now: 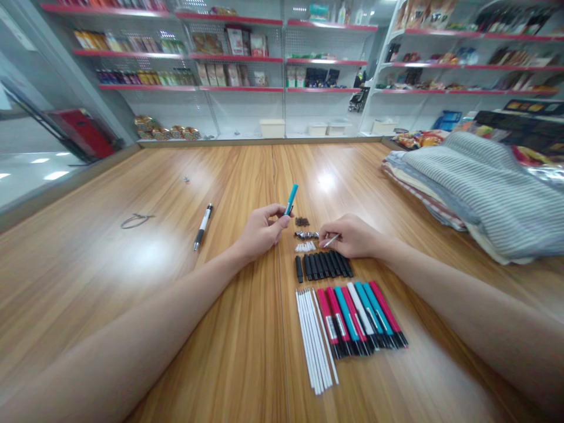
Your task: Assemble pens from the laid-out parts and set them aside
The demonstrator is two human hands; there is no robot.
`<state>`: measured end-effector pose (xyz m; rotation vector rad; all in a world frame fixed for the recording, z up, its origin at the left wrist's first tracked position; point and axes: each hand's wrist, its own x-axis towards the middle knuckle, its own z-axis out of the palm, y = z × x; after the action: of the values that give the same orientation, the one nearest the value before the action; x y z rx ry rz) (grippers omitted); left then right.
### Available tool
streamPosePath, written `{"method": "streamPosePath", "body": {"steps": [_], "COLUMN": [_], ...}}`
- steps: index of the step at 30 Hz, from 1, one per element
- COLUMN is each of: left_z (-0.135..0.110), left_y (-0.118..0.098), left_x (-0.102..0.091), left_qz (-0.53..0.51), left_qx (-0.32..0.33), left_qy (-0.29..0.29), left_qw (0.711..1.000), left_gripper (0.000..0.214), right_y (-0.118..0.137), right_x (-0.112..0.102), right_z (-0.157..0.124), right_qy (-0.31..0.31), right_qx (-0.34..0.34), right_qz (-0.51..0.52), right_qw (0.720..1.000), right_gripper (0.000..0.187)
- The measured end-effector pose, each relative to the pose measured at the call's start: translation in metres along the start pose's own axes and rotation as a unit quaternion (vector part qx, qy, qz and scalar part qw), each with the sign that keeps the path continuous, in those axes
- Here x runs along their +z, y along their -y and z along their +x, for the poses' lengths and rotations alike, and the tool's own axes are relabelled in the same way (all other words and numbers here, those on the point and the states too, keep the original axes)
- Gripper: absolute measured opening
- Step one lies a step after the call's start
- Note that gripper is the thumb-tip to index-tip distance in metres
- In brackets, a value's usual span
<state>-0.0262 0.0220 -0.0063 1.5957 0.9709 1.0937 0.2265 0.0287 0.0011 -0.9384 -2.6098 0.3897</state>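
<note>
My left hand (pixel 262 234) is closed round a teal pen barrel (pixel 291 198), which stands tilted up from the fingers. My right hand (pixel 352 236) pinches a small thin white pen part (pixel 332 240) just above the table. Close to its fingertips lie small silver metal pen parts (pixel 306 235) and a row of short white plastic pieces (pixel 305 247). Behind them is a cluster of small springs (pixel 302 221). Nearer to me, black grip sleeves (pixel 326 265) lie side by side. White ink refills (pixel 314 341) and pink, teal and white pen barrels (pixel 359 314) form rows at the front.
An assembled black-and-white pen (pixel 203 227) lies left of my hands on the wooden table (pixel 211 352), with a thin cord loop (pixel 135 220) farther left. Folded striped cloths (pixel 480 182) and snack packets (pixel 423 139) occupy the right side. Stocked shelves (pixel 238 57) stand behind.
</note>
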Motion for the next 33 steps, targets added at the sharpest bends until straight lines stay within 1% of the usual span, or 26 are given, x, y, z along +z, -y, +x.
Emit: {"method": "streamPosePath", "body": {"steps": [6,9,14,20,24,27,29,33], "left_z": [0.0,0.0,0.0,0.0,0.0,0.0,0.0,0.0], "left_y": [0.002,0.002,0.002,0.002,0.002,0.001,0.001,0.002], "left_x": [-0.001,-0.001,0.0,-0.001,-0.001,0.0,0.0,0.0], "left_qz": [-0.003,-0.002,-0.001,-0.006,-0.012,-0.01,-0.007,0.003], "left_qx": [0.007,0.005,-0.006,0.003,0.002,-0.001,-0.003,-0.005], "left_qy": [-0.001,0.0,0.002,0.004,0.003,0.002,0.001,0.001], "left_qw": [1.0,1.0,1.0,1.0,1.0,1.0,1.0,1.0], "left_gripper": [0.022,0.021,0.02,0.021,0.02,0.02,0.019,0.019], "right_y": [0.003,0.002,-0.002,-0.01,-0.017,-0.016,-0.013,-0.007], "right_x": [-0.003,-0.003,0.0,-0.005,-0.009,-0.01,-0.011,-0.012], "right_z": [0.002,0.002,0.0,-0.004,-0.008,-0.008,-0.006,-0.003], "right_qy": [0.034,0.042,0.02,-0.028,-0.003,0.015,0.031,0.05], "right_qx": [0.008,0.011,0.009,0.013,0.027,0.037,0.034,0.03], "right_qz": [-0.061,-0.067,-0.038,0.042,0.063,0.057,0.052,0.032], "right_qw": [0.998,0.997,0.999,0.999,0.998,0.998,0.998,0.998], "right_gripper": [0.015,0.018,0.017,0.014,0.022,0.027,0.026,0.016]}}
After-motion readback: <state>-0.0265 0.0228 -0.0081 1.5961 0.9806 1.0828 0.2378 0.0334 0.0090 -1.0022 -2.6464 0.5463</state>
